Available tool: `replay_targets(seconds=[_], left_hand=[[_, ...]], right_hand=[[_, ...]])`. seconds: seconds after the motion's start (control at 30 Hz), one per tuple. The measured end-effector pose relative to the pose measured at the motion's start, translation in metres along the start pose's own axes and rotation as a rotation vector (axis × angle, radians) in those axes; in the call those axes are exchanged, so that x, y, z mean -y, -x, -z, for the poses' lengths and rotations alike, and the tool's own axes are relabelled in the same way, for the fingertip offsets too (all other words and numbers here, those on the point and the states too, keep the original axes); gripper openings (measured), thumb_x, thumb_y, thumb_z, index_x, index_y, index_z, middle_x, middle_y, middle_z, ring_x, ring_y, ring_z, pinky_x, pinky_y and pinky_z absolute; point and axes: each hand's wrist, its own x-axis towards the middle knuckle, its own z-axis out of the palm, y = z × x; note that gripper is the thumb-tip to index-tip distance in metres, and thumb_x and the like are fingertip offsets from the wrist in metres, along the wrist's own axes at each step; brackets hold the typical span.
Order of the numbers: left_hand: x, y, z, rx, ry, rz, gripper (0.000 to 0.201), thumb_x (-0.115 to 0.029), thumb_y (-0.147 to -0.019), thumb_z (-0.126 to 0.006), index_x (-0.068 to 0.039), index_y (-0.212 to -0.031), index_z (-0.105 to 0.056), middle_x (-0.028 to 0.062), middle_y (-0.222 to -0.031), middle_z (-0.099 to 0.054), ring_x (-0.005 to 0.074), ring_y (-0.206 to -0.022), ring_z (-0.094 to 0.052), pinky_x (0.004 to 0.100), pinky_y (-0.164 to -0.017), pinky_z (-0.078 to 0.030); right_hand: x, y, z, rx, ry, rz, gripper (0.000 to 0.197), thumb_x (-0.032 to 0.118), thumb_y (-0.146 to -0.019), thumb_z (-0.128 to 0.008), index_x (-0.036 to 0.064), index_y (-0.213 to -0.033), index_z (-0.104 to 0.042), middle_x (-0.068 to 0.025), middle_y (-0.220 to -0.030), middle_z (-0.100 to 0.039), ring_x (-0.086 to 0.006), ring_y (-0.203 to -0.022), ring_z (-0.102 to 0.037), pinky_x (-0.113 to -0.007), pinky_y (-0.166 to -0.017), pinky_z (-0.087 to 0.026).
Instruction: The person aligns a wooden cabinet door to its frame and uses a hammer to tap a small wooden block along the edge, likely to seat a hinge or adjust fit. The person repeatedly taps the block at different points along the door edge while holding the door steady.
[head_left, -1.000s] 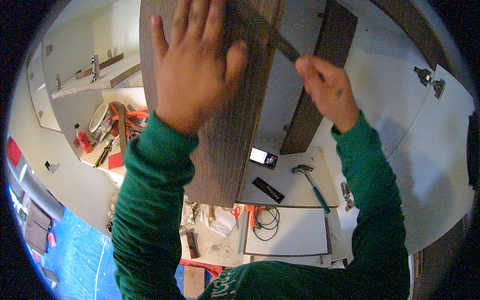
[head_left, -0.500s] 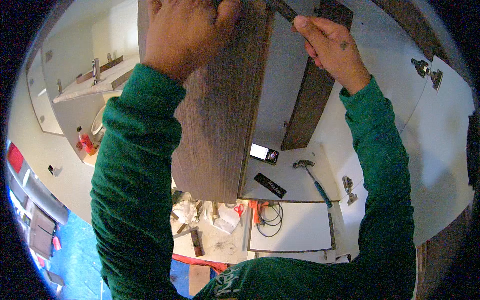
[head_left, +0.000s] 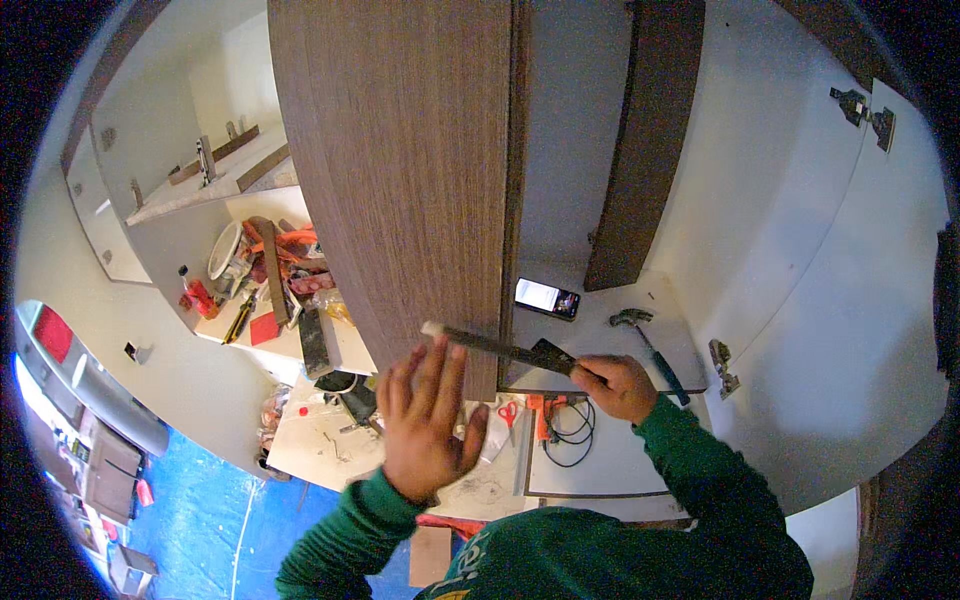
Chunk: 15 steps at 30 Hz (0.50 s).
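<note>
My right hand [head_left: 618, 388] is closed around one end of a long, dark, flat file [head_left: 490, 345]. The file points left across the lower part of a brown wood-grain door panel [head_left: 400, 180], its tip pale. My left hand [head_left: 430, 425] is open, fingers stretched upward, just below that tip; whether the fingertips touch the file I cannot tell. A small black strip [head_left: 550, 355] lies on the cabinet floor, partly hidden behind the file. Beyond it rests a phone [head_left: 547, 298] with its screen lit. A claw hammer [head_left: 650, 355] lies right of my right hand.
White cabinet walls with metal hinges [head_left: 722, 370] stand on the right. Below lie red scissors [head_left: 508, 412] and an orange tool with a black cable [head_left: 570, 440]. On the left, a cluttered shelf [head_left: 350, 345] holds loose tools and a red bottle [head_left: 198, 295]. Blue sheeting [head_left: 210, 500] covers the floor.
Both hands have come down from the top of the panel to its lower end, the right one bringing the file. The left hand now has its fingers spread. The view has shifted, baring the cluttered shelf.
</note>
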Motion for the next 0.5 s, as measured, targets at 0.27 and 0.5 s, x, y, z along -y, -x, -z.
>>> replay_targets(seconds=[0.27, 0.5], left_hand=[[0.028, -0.235, 0.111, -0.583, -0.440, -0.566, 0.070, -0.040, -0.099, -0.057, -0.008, -0.159, -0.040, 0.0159, -0.167, -0.034, 0.0370, -0.155, -0.030, 0.0566, -0.127, -0.015], [0.011, -0.285, 0.085, -0.576, -0.469, -0.591, 0.077, -0.051, -0.102, -0.049, -0.007, -0.162, -0.032, 0.0179, -0.169, -0.027, 0.0378, -0.157, -0.022, 0.0541, -0.128, -0.012]], right_hand=[[-0.021, 0.060, 0.013, -0.245, -0.729, -0.368, 0.045, 0.046, -0.107, -0.054, 0.0023, -0.103, -0.064, -0.0039, -0.065, -0.057, -0.0133, -0.053, -0.052, -0.029, -0.049, -0.041], [-0.056, 0.058, 0.005, -0.455, -1.055, -0.635, 0.046, 0.053, -0.102, -0.061, 0.0077, -0.093, -0.062, -0.0034, -0.061, -0.054, -0.0153, -0.047, -0.051, -0.032, -0.045, -0.046]])
